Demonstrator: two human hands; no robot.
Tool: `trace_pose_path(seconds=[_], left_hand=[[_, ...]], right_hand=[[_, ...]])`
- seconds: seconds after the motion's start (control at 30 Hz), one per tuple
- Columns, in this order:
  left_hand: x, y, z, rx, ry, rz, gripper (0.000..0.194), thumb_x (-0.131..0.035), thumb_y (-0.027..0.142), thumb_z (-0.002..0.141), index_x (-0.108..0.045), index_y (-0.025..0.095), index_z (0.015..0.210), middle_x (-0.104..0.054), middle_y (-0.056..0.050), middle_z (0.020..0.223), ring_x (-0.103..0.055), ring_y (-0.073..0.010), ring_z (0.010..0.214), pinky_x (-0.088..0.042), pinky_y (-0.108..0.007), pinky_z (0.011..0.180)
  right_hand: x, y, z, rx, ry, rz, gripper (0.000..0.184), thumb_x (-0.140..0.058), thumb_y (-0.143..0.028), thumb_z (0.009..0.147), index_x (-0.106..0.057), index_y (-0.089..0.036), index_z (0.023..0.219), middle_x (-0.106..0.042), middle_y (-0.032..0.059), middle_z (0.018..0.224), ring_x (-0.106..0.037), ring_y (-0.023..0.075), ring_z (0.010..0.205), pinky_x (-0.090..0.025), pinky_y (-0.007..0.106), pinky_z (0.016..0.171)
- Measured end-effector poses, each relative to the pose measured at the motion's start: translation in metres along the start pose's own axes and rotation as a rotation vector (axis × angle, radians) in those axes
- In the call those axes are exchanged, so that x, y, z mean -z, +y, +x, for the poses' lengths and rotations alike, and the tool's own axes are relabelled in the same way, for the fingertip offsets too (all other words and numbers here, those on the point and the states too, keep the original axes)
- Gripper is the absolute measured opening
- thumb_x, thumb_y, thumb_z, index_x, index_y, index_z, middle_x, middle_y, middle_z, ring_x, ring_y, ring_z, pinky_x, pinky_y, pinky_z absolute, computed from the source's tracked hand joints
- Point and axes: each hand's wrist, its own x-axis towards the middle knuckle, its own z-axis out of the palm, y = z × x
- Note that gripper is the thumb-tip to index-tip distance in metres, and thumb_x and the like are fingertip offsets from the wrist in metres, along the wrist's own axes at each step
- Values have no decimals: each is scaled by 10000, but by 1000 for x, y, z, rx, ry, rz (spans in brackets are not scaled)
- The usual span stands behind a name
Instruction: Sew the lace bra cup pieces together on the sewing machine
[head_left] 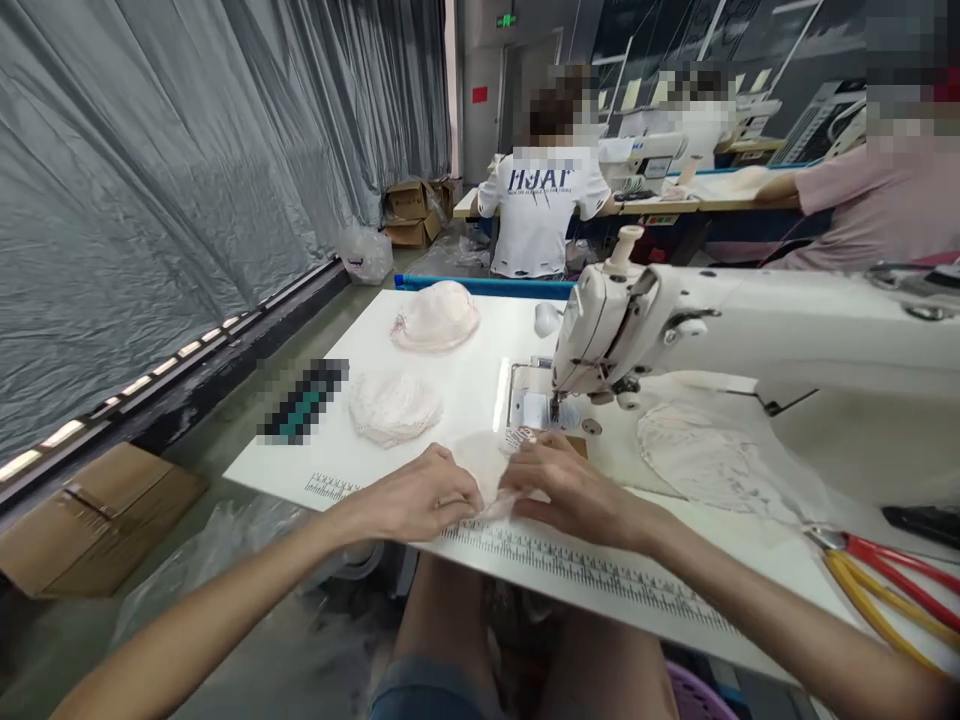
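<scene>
Between my two hands, a thin, sheer white piece of fabric (pixel 484 462) lies at the front of the sewing table (pixel 465 390). My left hand (pixel 431 493) pinches its left side with bent fingers. On the other side, my right hand (pixel 559 485) is closed over the fabric's right edge, partly hiding it. Just beyond the hands is the needle area of a white sewing machine (pixel 720 320). A round stack of white lace pieces (pixel 395 407) sits left of the fabric, and a pale pink-white stack (pixel 435 316) lies farther back.
Right of the needle lies more sheer lace fabric (pixel 697 460). Red-handled pliers (pixel 892 570) and yellow-handled scissors (pixel 862 600) rest at the right. A ruler strip (pixel 570 565) runs along the front edge. A cardboard box (pixel 97 520) stands at left; co-workers sit ahead.
</scene>
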Motion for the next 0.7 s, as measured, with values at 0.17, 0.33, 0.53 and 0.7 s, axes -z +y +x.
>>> trace_pose_path(seconds=[0.17,0.33,0.53,0.7], left_hand=[[-11,22,-23,259,-175,-899,273,-697,341,737,-683,139,920,-684,-57,878,-600,-159,791,-459,-247,707],[-54,46,-34,387,-146,-1262,286,-832,312,557,-714,117,730,-646,-29,703,-550,-124,668,-439,-228,628],[-80,67,-34,357,-237,-1430,277,-835,325,553,-721,112,689,-620,-19,660,-539,-106,610,-443,-225,596],[-91,73,-40,427,-268,-1376,275,-826,310,571,-725,111,733,-629,-24,673,-549,-107,618,-440,-213,582]], right_hand=[[14,-15,-22,-110,-366,675,241,-635,-380,816,-644,-142,783,-584,-14,705,-514,114,644,-375,211,569],[17,-36,-62,-297,-423,939,301,-688,-416,750,-645,-118,762,-555,-17,665,-479,101,635,-362,205,569],[-11,-62,-98,-373,-366,1085,292,-755,-335,681,-590,-144,827,-495,-55,646,-428,76,582,-317,181,506],[-39,-74,-113,-317,-346,1245,243,-696,-328,754,-564,-130,705,-479,-45,685,-428,77,630,-343,198,578]])
